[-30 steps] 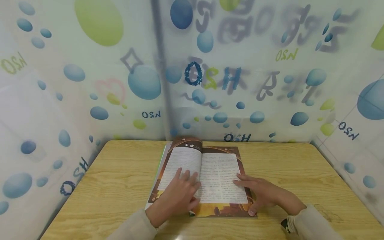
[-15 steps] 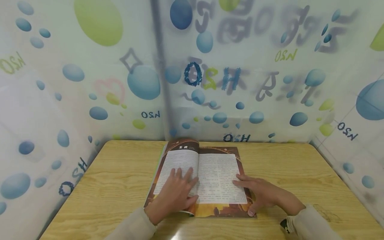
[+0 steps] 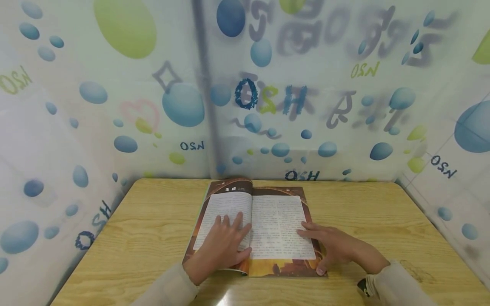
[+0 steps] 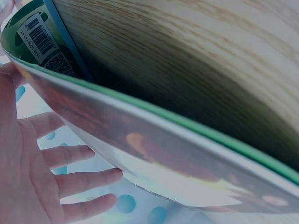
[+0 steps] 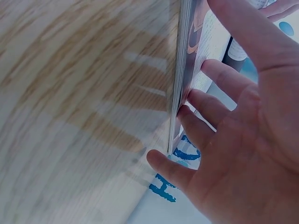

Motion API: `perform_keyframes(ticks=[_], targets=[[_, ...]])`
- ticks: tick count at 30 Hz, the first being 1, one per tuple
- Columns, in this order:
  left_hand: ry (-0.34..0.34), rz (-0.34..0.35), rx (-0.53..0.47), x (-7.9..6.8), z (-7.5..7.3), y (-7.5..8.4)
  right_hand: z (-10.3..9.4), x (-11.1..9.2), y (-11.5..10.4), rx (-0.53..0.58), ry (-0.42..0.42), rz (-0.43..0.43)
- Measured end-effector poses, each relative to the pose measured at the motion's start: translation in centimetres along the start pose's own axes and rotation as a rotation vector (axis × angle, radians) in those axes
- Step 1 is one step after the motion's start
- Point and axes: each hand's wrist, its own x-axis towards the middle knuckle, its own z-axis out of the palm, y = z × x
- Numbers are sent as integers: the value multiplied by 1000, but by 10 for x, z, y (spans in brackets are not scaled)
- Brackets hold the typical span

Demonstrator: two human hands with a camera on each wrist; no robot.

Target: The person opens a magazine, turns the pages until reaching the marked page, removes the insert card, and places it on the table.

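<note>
An open magazine (image 3: pixel 283 229) lies on the wooden table, with dark brown borders around white text pages. My left hand (image 3: pixel 221 244) rests spread on its left page, fingers fairly straight and thumb near the spine. In the left wrist view that page side (image 4: pixel 154 154) bows up off the table, and a green back cover with a barcode (image 4: pixel 39 39) shows beneath. My right hand (image 3: pixel 337 246) touches the right page's outer edge, fingertips on the page and thumb at the lower corner. The right wrist view shows those fingers (image 5: pixel 198 123) spread along the thick page edge (image 5: pixel 175 88).
The wooden table (image 3: pixel 153 221) extends on both sides of the magazine. Behind it and at both sides hang pale curtains (image 3: pixel 245 127) printed with blue and green bubbles and lettering. A dark item (image 3: pixel 363 287) shows at the right sleeve's cuff.
My left hand has slid slightly left and down with the left page, which now lies flatter and farther over to the left. The right hand has stayed in place.
</note>
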Motion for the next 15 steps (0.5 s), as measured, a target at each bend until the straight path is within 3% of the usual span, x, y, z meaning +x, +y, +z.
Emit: perform_keyframes(ticks=[15], targets=[[16,1,-3,-2,-1,-1,-1,0,3,41,-25,24]])
